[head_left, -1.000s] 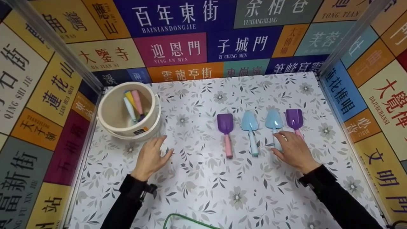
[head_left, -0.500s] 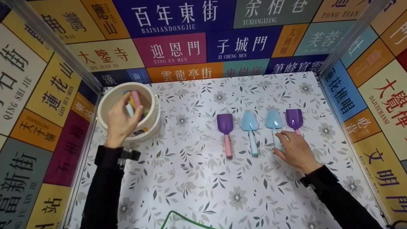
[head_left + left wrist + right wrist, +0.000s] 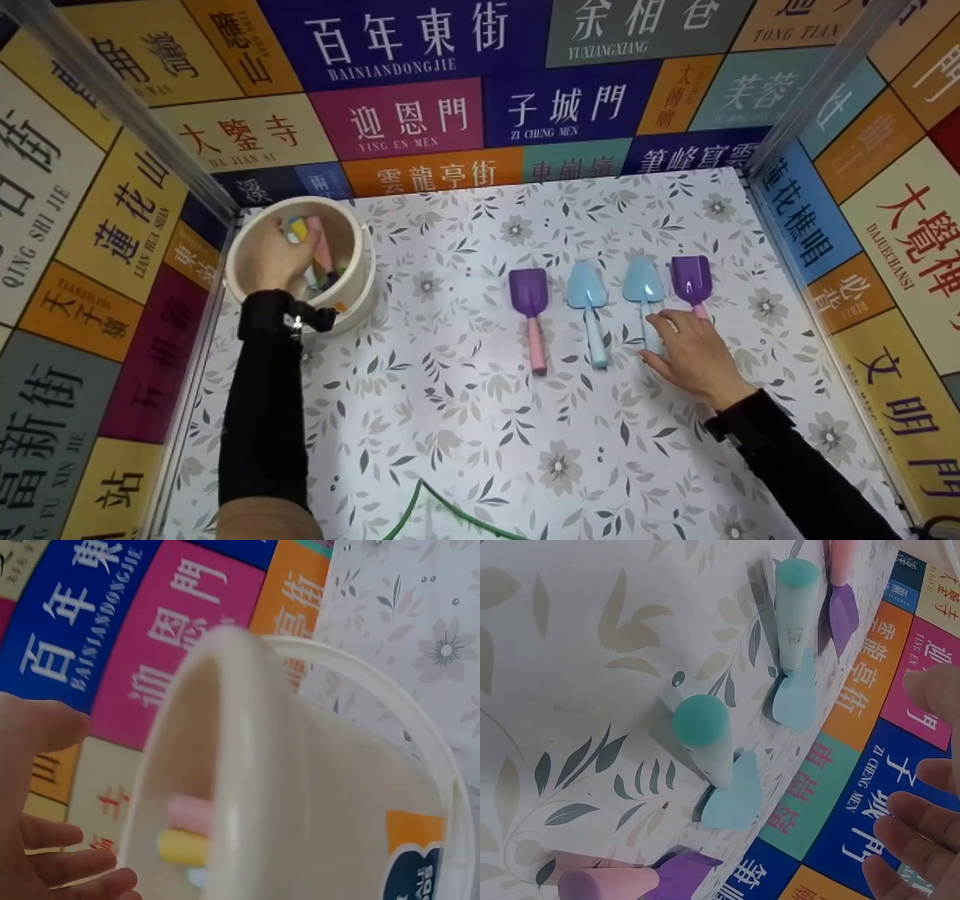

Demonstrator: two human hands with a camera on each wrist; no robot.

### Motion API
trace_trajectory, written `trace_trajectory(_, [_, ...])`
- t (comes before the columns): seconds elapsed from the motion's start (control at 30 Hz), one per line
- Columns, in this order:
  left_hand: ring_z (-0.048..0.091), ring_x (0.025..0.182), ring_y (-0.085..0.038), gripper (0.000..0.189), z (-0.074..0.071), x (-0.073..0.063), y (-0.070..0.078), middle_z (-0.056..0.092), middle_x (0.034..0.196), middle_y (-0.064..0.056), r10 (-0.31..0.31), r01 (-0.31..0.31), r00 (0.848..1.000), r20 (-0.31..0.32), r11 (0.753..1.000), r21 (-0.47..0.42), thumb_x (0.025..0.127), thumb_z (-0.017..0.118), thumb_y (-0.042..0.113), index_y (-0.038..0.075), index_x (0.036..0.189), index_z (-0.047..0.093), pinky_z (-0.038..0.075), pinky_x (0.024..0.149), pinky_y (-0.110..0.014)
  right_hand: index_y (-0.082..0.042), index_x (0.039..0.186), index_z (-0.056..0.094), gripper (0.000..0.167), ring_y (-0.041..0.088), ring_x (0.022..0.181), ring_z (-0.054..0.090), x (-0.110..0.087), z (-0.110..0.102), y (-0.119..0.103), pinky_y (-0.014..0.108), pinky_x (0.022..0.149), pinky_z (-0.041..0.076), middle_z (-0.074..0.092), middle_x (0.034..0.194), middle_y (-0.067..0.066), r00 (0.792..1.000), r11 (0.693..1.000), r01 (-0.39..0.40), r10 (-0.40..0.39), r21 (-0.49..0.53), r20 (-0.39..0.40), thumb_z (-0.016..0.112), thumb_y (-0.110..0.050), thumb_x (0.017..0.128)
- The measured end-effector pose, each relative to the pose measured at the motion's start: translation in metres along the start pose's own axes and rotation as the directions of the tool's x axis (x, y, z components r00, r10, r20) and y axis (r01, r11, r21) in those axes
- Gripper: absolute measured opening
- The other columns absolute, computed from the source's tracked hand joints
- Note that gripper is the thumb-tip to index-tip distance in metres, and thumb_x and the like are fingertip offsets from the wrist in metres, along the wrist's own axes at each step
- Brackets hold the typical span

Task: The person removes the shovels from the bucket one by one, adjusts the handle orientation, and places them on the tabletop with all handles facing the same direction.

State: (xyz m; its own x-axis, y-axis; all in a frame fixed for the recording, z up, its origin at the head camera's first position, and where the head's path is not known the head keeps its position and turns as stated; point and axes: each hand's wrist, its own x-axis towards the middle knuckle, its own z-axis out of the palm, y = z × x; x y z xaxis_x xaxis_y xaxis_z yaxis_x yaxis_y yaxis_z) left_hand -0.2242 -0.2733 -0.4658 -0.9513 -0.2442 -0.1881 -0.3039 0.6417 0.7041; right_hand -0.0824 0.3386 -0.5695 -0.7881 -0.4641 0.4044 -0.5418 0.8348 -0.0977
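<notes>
My left hand (image 3: 276,255) reaches over the rim into a cream bucket (image 3: 363,262) at the far left. Beside it, pink (image 3: 322,247) and yellow (image 3: 298,228) handles stick up inside. In the left wrist view the fingers (image 3: 79,866) are spread, with nothing between them. My right hand (image 3: 694,352) hovers loosely at the handles of a light blue toy shovel (image 3: 643,280) and a purple one (image 3: 691,279), holding neither. To their left lie another light blue shovel (image 3: 586,285) and a purple shovel with a pink handle (image 3: 528,292).
The flowered tabletop (image 3: 465,427) is walled in by colourful panels (image 3: 405,116) with Chinese lettering at the back and sides. A thin green cord (image 3: 421,486) bends at the near edge. The bucket's white carrying handle (image 3: 375,682) hangs around its side.
My left hand has moved from the table up and left, and down into the bucket. The right hand stays by the shovels. The green cord has shifted into a sharper peak.
</notes>
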Motion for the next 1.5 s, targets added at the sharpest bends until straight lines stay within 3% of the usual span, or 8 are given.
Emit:
trace_trajectory(0.23, [0.050,0.136,-0.040,0.083,0.008,0.017,-0.005,0.046,0.154,-0.030,-0.146,0.136,0.987,0.061,0.979,0.150,0.103,0.054,0.050,-0.009,0.158,0.031,0.035,0.125,-0.050,0.007,0.120,0.064,0.059,0.046,0.097,0.066,-0.002,0.001,0.000,0.060,0.083,0.054,0.067,0.109,0.029,1.000,1.000,-0.003,0.003,0.009,-0.004,0.089,-0.026,0.079])
trace_trajectory(0.47, [0.049,0.140,-0.041,0.094,0.015,0.032,-0.013,0.048,0.152,-0.031,-0.254,0.229,0.965,0.062,0.935,0.272,0.097,0.059,0.063,-0.009,0.152,0.037,0.036,0.124,-0.049,0.007,0.119,0.065,0.057,0.046,0.098,0.067,-0.003,0.002,-0.001,0.060,0.084,0.055,0.067,0.109,0.028,1.000,1.000,-0.013,0.013,0.012,0.013,0.088,-0.025,0.080])
trace_trajectory(0.67, [0.053,0.135,-0.037,0.090,0.016,0.036,-0.014,0.053,0.148,-0.028,-0.266,0.240,0.960,0.089,0.944,0.228,0.097,0.059,0.065,-0.008,0.146,0.043,0.036,0.125,-0.045,0.007,0.120,0.065,0.058,0.046,0.099,0.066,-0.003,0.002,-0.001,0.060,0.085,0.055,0.067,0.110,0.028,1.000,0.999,-0.025,0.025,0.020,0.015,0.089,-0.024,0.079])
trace_trajectory(0.87, [0.057,0.132,-0.036,0.068,0.014,0.027,-0.008,0.061,0.135,-0.026,-0.239,0.213,0.963,0.126,0.958,0.191,0.100,0.056,0.062,-0.003,0.122,0.057,0.038,0.123,-0.044,0.007,0.120,0.065,0.057,0.046,0.099,0.066,-0.005,0.003,0.000,0.059,0.083,0.055,0.067,0.110,0.028,1.000,1.000,-0.019,0.019,0.013,0.007,0.089,-0.024,0.079])
trace_trajectory(1.07, [0.056,0.130,-0.039,0.071,0.013,0.029,-0.011,0.058,0.139,-0.030,-0.205,0.178,0.969,0.139,0.967,0.184,0.102,0.051,0.059,-0.008,0.126,0.057,0.040,0.121,-0.047,0.007,0.120,0.065,0.058,0.046,0.098,0.066,-0.005,0.003,0.001,0.060,0.081,0.054,0.067,0.109,0.028,1.000,1.000,-0.017,0.017,0.006,0.013,0.090,-0.024,0.079])
trace_trajectory(1.2, [0.056,0.128,-0.036,0.058,0.014,0.034,-0.016,0.061,0.131,-0.024,-0.227,0.209,0.958,0.177,0.971,0.116,0.103,0.053,0.055,-0.001,0.112,0.061,0.040,0.121,-0.044,0.007,0.121,0.064,0.059,0.046,0.099,0.066,-0.006,0.002,0.001,0.060,0.083,0.055,0.067,0.110,0.029,0.999,1.000,-0.028,0.028,0.013,0.019,0.090,-0.024,0.078])
trace_trajectory(1.3, [0.059,0.119,-0.031,0.048,0.016,0.039,-0.021,0.066,0.110,-0.013,-0.246,0.243,0.942,0.228,0.969,0.041,0.104,0.055,0.051,0.004,0.102,0.063,0.046,0.111,-0.038,0.007,0.121,0.064,0.058,0.046,0.099,0.066,-0.007,0.002,0.001,0.060,0.084,0.055,0.066,0.111,0.029,0.999,0.999,-0.031,0.030,0.015,0.019,0.089,-0.023,0.079])
trace_trajectory(1.5, [0.059,0.067,-0.013,0.044,0.018,0.047,-0.027,0.061,0.061,0.008,-0.189,0.216,0.925,0.329,0.975,-0.045,0.105,0.056,0.041,0.016,0.071,0.067,0.048,0.066,-0.022,0.007,0.121,0.064,0.057,0.046,0.101,0.066,-0.011,0.003,0.001,0.061,0.084,0.055,0.067,0.111,0.029,0.999,0.999,-0.041,0.041,0.019,0.030,0.088,-0.022,0.079])
